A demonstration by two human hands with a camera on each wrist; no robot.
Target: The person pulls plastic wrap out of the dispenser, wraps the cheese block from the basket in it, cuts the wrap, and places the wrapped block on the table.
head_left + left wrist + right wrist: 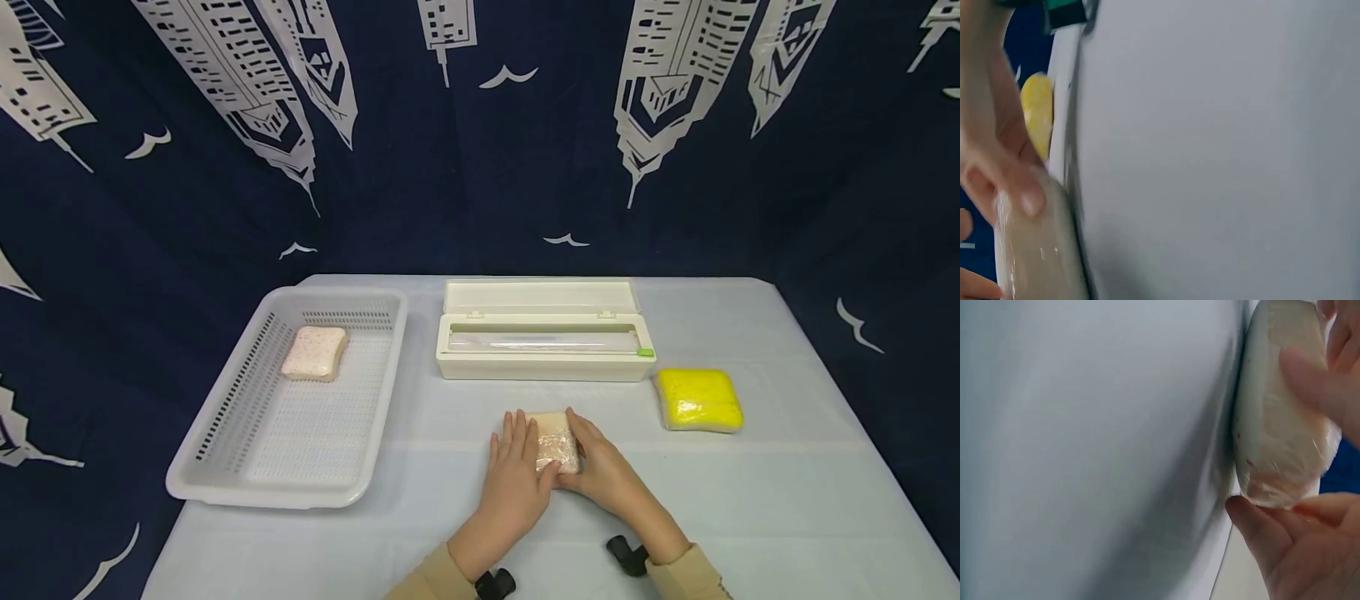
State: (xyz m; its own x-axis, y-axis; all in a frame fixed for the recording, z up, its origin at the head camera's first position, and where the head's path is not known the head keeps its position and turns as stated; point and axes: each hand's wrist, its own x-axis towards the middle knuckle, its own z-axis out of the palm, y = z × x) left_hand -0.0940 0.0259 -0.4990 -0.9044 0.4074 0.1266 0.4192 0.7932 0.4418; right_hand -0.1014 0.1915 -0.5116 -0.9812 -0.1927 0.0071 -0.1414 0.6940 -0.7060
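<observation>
A pale, speckled, rounded block [553,440] in clear film lies flat on the table in front of me. My left hand [517,481] lies over its left side with straight fingers. In the right wrist view the left thumb [1319,384], slightly blurred, touches the near face of the block [1275,440]. My right hand [603,468] holds the right side, thumb at the near edge and fingers along the far right corner. The left wrist view shows the right thumb [1030,195] on the wrapped near face. The block's left part is hidden under my left hand.
A white perforated basket [360,479] stands left with a similar pale block [315,352] in it. Behind my hands is a cream film dispenser [547,367], lid up, clear roll [543,342] inside. A yellow wrapped block [699,400] lies to the right.
</observation>
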